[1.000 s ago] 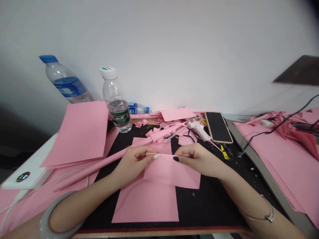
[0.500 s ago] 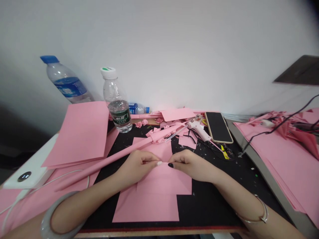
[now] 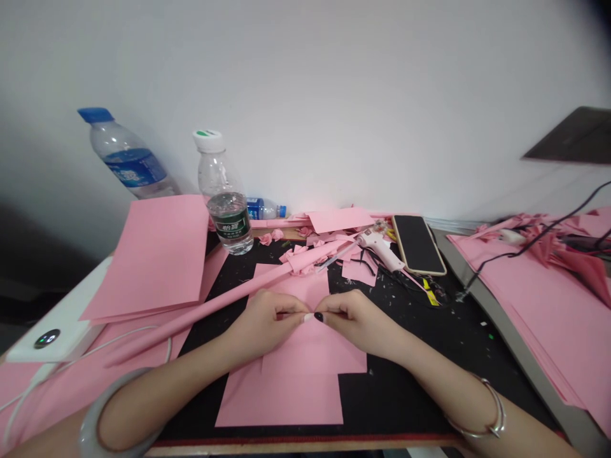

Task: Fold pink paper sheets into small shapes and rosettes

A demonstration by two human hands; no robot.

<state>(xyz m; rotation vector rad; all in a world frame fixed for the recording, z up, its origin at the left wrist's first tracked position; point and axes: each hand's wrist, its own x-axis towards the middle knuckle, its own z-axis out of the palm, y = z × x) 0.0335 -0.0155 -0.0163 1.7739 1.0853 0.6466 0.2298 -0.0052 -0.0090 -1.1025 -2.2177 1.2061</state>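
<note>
While a folded pink paper sheet [image 3: 312, 353] is being pinched at its upper edge by the left hand [image 3: 265, 324] and right hand [image 3: 358, 321], both closed with fingertips nearly meeting, its long axis is being held crosswise, mostly toward the person from the hands, equally near each, above the black tabletop [image 3: 405, 394].

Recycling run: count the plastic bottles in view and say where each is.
3: a blue-capped bottle leans at left, a white-capped bottle stands upright right of it, and a blue-labelled bottle lies on its side behind that.
</note>
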